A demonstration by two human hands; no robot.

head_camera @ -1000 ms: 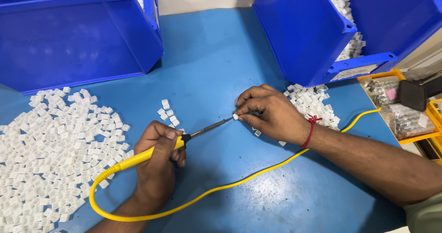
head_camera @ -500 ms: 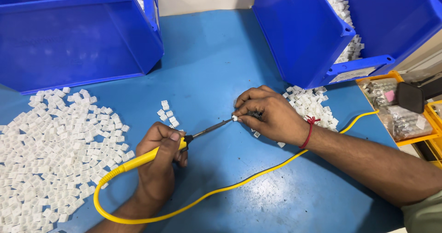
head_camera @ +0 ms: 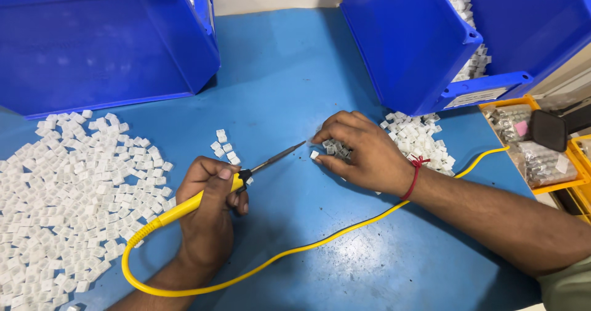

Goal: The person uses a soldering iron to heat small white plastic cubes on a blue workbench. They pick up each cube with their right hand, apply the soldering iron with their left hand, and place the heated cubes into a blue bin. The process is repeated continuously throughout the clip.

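Note:
My left hand (head_camera: 208, 215) grips the yellow handle of a soldering iron (head_camera: 203, 199); its dark metal tip points right, toward my right hand. My right hand (head_camera: 363, 154) rests on the blue table (head_camera: 289, 83) with its fingers curled over a few small white plastic pieces (head_camera: 335, 149). The iron's tip ends just at those fingertips. One loose white piece (head_camera: 314, 155) lies by the tip. A red thread is tied round my right wrist. The iron's yellow cord (head_camera: 295, 252) loops under both forearms.
A broad spread of small white plastic pieces (head_camera: 68, 188) covers the table at left. A smaller heap (head_camera: 418, 140) lies behind my right hand. Two blue bins (head_camera: 104, 40) (head_camera: 431, 46) stand at the back. Yellow trays (head_camera: 529, 145) with bagged parts sit at right.
My left hand and the iron have stayed almost in place. The fingers of my right hand have shifted slightly over the white pieces at the tip.

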